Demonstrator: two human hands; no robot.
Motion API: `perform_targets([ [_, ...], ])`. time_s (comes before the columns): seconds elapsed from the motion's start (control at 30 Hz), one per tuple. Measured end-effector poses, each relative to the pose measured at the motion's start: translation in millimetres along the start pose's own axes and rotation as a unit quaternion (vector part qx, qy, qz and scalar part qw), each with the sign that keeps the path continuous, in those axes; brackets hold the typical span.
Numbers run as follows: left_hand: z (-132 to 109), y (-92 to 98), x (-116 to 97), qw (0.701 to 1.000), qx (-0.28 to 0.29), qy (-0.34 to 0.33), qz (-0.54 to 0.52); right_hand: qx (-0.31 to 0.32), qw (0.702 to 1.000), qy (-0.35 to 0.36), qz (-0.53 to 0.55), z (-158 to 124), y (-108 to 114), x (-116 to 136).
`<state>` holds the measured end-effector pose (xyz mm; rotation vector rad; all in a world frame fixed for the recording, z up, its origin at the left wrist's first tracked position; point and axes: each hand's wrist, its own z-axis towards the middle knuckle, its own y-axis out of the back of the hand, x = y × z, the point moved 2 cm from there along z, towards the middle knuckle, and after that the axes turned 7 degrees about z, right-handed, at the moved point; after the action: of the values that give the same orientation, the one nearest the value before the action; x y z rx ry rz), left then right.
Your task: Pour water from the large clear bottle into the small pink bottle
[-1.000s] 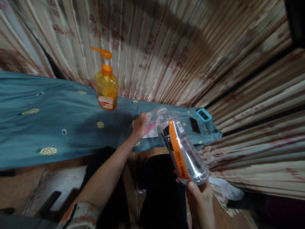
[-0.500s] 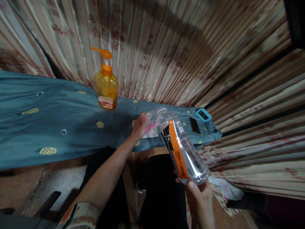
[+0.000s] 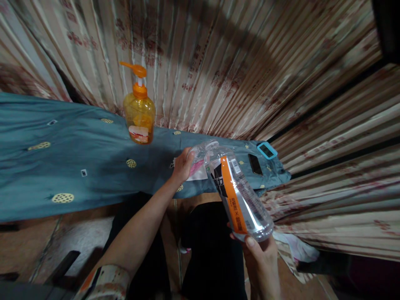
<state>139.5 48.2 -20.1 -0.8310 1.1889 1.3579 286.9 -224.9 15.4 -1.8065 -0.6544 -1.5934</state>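
My right hand (image 3: pixel 261 254) grips the base of a large clear plastic bottle (image 3: pixel 239 196) with an orange, black and silver label. The bottle is tilted, its neck end up and to the left. My left hand (image 3: pixel 183 164) is closed around a smaller clear plastic container (image 3: pixel 197 153) with pink on it, whose exact kind I cannot make out. This container meets the neck end of the large bottle. Whether the large bottle holds any liquid is hard to tell. Something white and flat lies beneath the smaller container.
An orange pump bottle (image 3: pixel 140 114) stands at the back on a blue-green cloth (image 3: pixel 103 171) with pineapple prints. A dark phone (image 3: pixel 255 164) and a light-blue framed digital display (image 3: pixel 267 150) lie at the right end. Patterned curtains (image 3: pixel 193 62) hang behind and to the right.
The large bottle's base and my right hand have shifted very slightly left. Both hands keep their holds, and everything else looks the same.
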Motion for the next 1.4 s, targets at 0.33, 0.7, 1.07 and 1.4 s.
perform_targets([
  [0.33, -1, 0.5, 0, 1.0, 0.005, -0.004, 0.011, -0.013, 1.0, -0.007, -0.017, -4, -7, 4],
  [0.7, 0, -0.1, 1, 1.0, 0.002, -0.011, 0.002, -0.028, 1.0, -0.013, -0.005, -6, -12, 8],
  [1.07, 0, -0.2, 1, 1.0, 0.003, -0.014, -0.01, -0.025, 1.0, -0.004, -0.012, -6, -11, 5],
  [1.4, 0, -0.9, 2, 1.0, -0.002, -0.004, -0.012, -0.015, 1.0, -0.001, -0.012, -1, -2, 0],
])
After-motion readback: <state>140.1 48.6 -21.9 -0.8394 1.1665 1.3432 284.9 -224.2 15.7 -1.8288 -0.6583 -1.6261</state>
